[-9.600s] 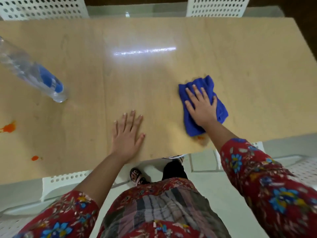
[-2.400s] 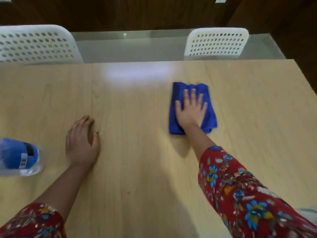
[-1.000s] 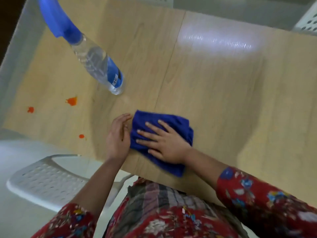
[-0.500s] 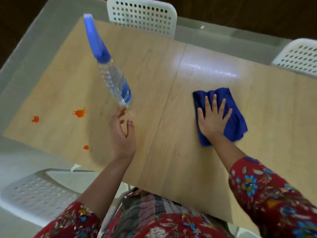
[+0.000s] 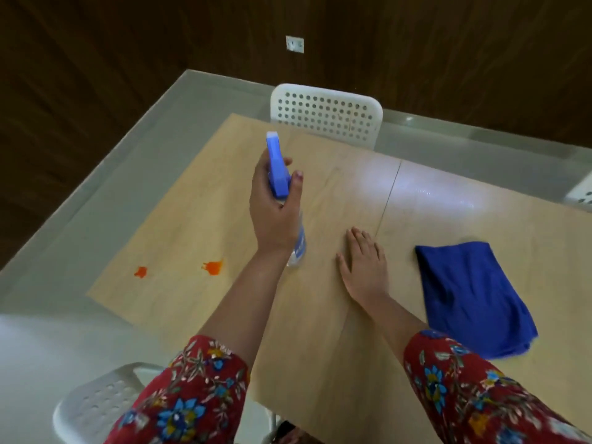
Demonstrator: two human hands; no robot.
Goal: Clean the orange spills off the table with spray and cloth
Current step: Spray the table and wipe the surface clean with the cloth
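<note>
My left hand [image 5: 274,213] grips the neck of a clear spray bottle [image 5: 278,174] with a blue trigger head, held upright above the wooden table [image 5: 192,219]. Two orange spills lie near the table's left end: a larger one [image 5: 214,267] and a smaller one [image 5: 140,272]. My right hand [image 5: 363,267] rests flat on the table, fingers apart, holding nothing. The blue cloth [image 5: 467,296] lies loose on the table to the right of that hand, not touched.
A white perforated chair [image 5: 326,113] stands at the table's far side, another [image 5: 99,408] at the near left corner, and part of a third [image 5: 581,190] at the right edge. Dark wooden wall panels stand behind.
My left hand has taken hold of the spray bottle and lifted it. My right hand has let go of the cloth and moved left onto bare table.
</note>
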